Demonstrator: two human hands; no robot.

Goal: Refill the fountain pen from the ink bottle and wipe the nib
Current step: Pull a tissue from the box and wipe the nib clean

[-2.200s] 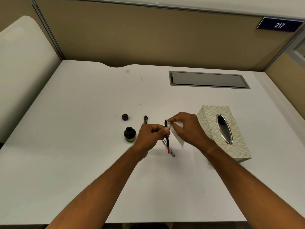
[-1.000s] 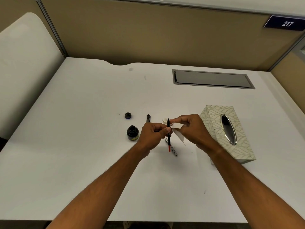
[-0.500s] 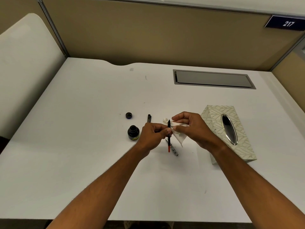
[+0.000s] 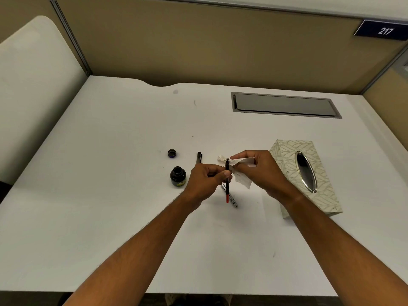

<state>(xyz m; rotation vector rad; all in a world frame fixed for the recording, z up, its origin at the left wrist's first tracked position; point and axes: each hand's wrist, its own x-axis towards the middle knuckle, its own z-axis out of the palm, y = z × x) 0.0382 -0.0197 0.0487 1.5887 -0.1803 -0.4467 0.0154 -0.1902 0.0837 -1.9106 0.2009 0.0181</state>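
Note:
My left hand (image 4: 206, 181) grips the thin fountain pen section (image 4: 227, 186) upright, nib end up and red end down. My right hand (image 4: 259, 171) pinches a crumpled white tissue (image 4: 241, 171) around the nib at the top of the pen. The open black ink bottle (image 4: 178, 176) stands on the white desk just left of my left hand. Its small round cap (image 4: 171, 153) lies behind it. A dark pen cap (image 4: 199, 157) lies beyond my left hand. A patterned pen barrel (image 4: 231, 197) lies on the desk under the held pen.
A leaf-patterned tissue box (image 4: 306, 173) with an oval metal slot sits right of my right hand. A grey cable hatch (image 4: 284, 104) is set into the white desk (image 4: 110, 195) at the back right. Tan partition walls close off the back and sides.
The tissue in my right hand has closed in from beside the pen tip and now wraps around the nib. My left hand keeps the pen upright in the same spot.

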